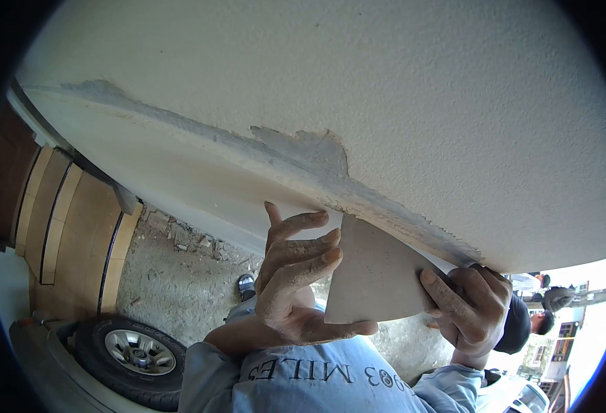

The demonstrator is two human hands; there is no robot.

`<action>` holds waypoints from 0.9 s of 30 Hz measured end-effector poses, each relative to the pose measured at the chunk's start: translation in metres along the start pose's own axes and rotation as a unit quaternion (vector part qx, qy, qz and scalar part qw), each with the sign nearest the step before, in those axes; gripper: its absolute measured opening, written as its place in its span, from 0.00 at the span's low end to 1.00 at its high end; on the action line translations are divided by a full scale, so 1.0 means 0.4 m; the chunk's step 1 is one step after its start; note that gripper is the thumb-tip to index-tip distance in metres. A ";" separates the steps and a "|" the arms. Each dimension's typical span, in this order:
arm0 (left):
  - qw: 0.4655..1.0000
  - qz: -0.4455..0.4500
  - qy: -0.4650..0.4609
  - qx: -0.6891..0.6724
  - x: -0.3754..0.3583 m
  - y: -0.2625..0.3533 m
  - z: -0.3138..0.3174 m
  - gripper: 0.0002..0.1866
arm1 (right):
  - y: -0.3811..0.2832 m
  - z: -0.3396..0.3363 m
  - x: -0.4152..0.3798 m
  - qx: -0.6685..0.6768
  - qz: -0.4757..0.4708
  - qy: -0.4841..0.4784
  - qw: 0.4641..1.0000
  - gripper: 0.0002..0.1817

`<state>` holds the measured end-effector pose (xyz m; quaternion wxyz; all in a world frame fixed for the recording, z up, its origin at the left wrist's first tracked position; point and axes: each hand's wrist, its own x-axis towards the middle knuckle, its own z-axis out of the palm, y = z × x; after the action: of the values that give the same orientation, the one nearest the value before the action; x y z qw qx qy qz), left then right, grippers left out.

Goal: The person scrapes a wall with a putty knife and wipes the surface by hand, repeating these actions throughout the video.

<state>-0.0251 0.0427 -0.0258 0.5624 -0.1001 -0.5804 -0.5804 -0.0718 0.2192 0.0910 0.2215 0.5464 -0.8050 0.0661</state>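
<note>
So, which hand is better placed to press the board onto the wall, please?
Probably the left hand: its fingers lie flat across the board face, while the right hand merely grips one end.

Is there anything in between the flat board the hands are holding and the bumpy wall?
Nothing visible. The left hand and right hand hold the board directly, and its top edge already meets the wall along the rough plaster line, with no gap showing.

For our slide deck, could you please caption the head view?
Both hands, left hand and right hand, press a flat trowel against a plastered wall.
</note>
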 end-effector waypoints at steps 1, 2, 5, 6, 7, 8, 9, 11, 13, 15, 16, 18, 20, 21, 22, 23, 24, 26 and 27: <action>1.000 0.000 0.001 0.000 0.001 0.000 0.000 0.35 | 0.000 -0.001 0.001 0.006 0.002 -0.004 1.000 0.18; 1.000 0.000 0.003 0.001 0.001 0.002 0.001 0.35 | 0.000 -0.003 0.003 0.012 0.003 -0.008 1.000 0.18; 1.000 0.003 0.018 -0.003 -0.001 0.000 0.008 0.35 | 0.000 -0.002 0.003 0.015 0.003 -0.009 1.000 0.17; 1.000 0.005 0.025 -0.005 -0.002 -0.001 0.010 0.35 | 0.000 -0.001 0.003 0.014 0.002 -0.007 1.000 0.17; 1.000 0.004 0.022 -0.007 -0.001 -0.001 0.009 0.35 | -0.001 -0.004 0.004 0.019 0.012 -0.015 1.000 0.17; 1.000 0.003 0.019 -0.008 0.000 -0.001 0.007 0.35 | -0.003 -0.008 0.004 0.023 0.022 -0.023 0.999 0.18; 1.000 0.002 0.016 -0.010 0.001 0.000 0.006 0.35 | -0.004 -0.011 0.004 0.028 0.033 -0.032 0.999 0.20; 1.000 0.000 0.013 -0.014 0.002 0.003 0.004 0.35 | -0.002 -0.011 0.003 0.031 0.028 -0.027 0.999 0.19; 1.000 0.001 0.012 -0.015 0.002 0.002 0.005 0.35 | -0.002 -0.012 0.004 0.029 0.028 -0.026 0.999 0.19; 1.000 0.005 0.012 -0.013 0.002 0.000 0.006 0.35 | -0.004 -0.011 0.005 0.025 0.034 -0.027 0.999 0.19; 1.000 0.004 0.012 -0.012 0.002 0.000 0.007 0.35 | -0.003 -0.009 0.005 0.026 0.026 -0.021 0.999 0.18; 1.000 0.002 0.013 -0.008 0.004 0.001 0.007 0.35 | 0.000 -0.002 0.006 0.027 0.009 -0.009 1.000 0.16; 1.000 0.000 0.016 -0.008 0.002 0.001 0.009 0.35 | 0.001 -0.005 0.008 0.031 0.011 -0.020 0.999 0.17; 1.000 -0.001 0.017 -0.008 0.001 0.001 0.010 0.35 | 0.002 -0.006 0.008 0.033 0.011 -0.026 0.999 0.17; 1.000 -0.005 0.012 -0.005 0.002 0.003 0.008 0.35 | 0.003 -0.007 0.008 0.036 0.011 -0.028 0.999 0.17; 1.000 -0.009 0.006 -0.001 0.004 0.005 0.006 0.35 | 0.004 -0.007 0.006 0.039 0.012 -0.030 0.999 0.18; 1.000 -0.013 0.001 0.002 0.005 0.006 0.003 0.35 | 0.004 -0.007 0.005 0.042 0.013 -0.033 0.998 0.18; 1.000 -0.010 0.010 0.002 0.003 0.005 0.005 0.35 | 0.002 -0.008 0.007 0.037 0.017 -0.041 0.998 0.19; 1.000 -0.008 0.014 0.002 0.003 0.004 0.006 0.35 | 0.000 -0.010 0.008 0.034 0.019 -0.045 0.998 0.20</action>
<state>-0.0254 0.0445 -0.0233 0.5657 -0.0865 -0.5743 -0.5854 -0.0716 0.2177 0.0961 0.1649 0.5404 -0.8219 0.0728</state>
